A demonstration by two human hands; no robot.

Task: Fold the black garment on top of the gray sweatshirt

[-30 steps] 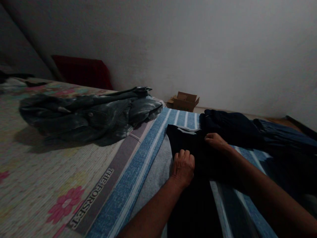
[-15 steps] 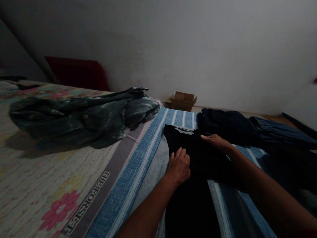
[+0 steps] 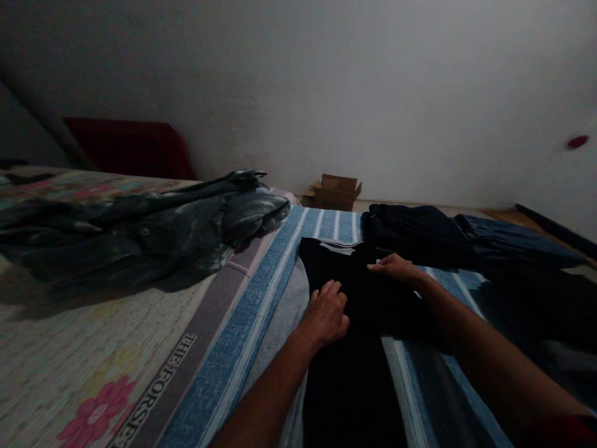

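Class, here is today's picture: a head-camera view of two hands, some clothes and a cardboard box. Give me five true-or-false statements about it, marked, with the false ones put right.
1. The left hand rests on the black shirt. True.
2. The right hand is on the crumpled grey garment. False: the right hand is at the black shirt.
3. The crumpled grey garment lies left of the striped cloth. True.
4. The cardboard box is closed. False: the cardboard box has its flaps open.
5. Dark clothes lie to the right of the shirt's neckline. True.
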